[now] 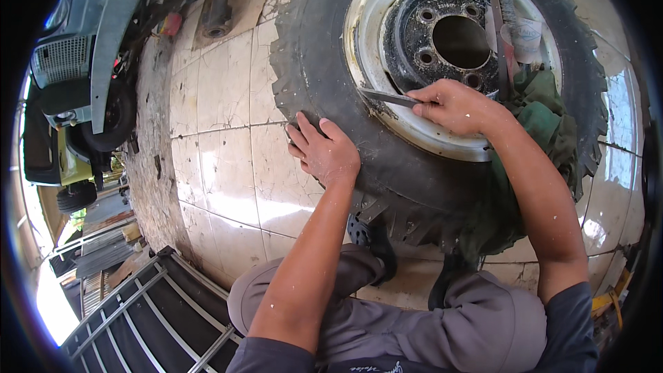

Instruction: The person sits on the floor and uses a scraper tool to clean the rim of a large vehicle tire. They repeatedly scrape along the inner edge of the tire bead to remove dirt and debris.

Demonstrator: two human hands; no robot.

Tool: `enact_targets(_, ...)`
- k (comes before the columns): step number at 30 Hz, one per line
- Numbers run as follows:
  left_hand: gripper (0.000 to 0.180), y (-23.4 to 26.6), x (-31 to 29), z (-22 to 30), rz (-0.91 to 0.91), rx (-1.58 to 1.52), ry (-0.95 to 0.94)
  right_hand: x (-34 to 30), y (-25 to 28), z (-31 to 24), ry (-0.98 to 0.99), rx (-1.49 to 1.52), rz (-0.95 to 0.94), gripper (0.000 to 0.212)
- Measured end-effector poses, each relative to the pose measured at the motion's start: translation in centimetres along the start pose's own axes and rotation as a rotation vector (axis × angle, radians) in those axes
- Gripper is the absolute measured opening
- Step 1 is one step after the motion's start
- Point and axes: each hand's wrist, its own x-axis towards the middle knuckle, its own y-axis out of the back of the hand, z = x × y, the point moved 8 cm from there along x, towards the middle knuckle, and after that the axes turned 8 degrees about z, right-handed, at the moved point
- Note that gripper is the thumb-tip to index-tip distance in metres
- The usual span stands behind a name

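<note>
A large black off-road tyre (311, 62) with chunky tread lies flat on the floor, fitted on a worn white-silver wheel rim (359, 21). My right hand (452, 107) grips a flat metal blade (387, 98), its tip at the seam where the rim's lower left edge meets the rubber. On the tyre's left sidewall and tread edge rests my left hand (326, 153), fingers spread and holding nothing. Across the wheel's right side lie a wire brush (509, 10), a long dark flat bar (498, 45), a white packet (527, 40) and a dark green cloth (542, 121).
Glossy cracked tiles (224, 90) surround the wheel. A vehicle front with a grille (63, 62) stands at the left, past a rough concrete strip (155, 159). A metal-barred rack (155, 318) is at the lower left. A rusty metal part (217, 14) lies at the top.
</note>
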Motion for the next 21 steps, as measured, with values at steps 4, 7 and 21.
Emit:
enact_targets(4, 0.062, 0.0, 0.2, 0.1, 0.008, -0.002, -0.009, 1.0, 0.3, -0.1, 0.018, 0.032, 0.162, 0.033)
enact_targets(7, 0.062, -0.1, 0.2, 0.1, 0.021, -0.013, -0.026, 0.1, 0.6, 0.9, -0.070, 0.221, 0.273, 0.037)
enact_targets(21, 0.063, 0.4, 0.2, 0.0, -0.015, -0.015, 0.008, -3.3, -3.7, -3.2, 0.234, -0.258, 0.480, 0.044)
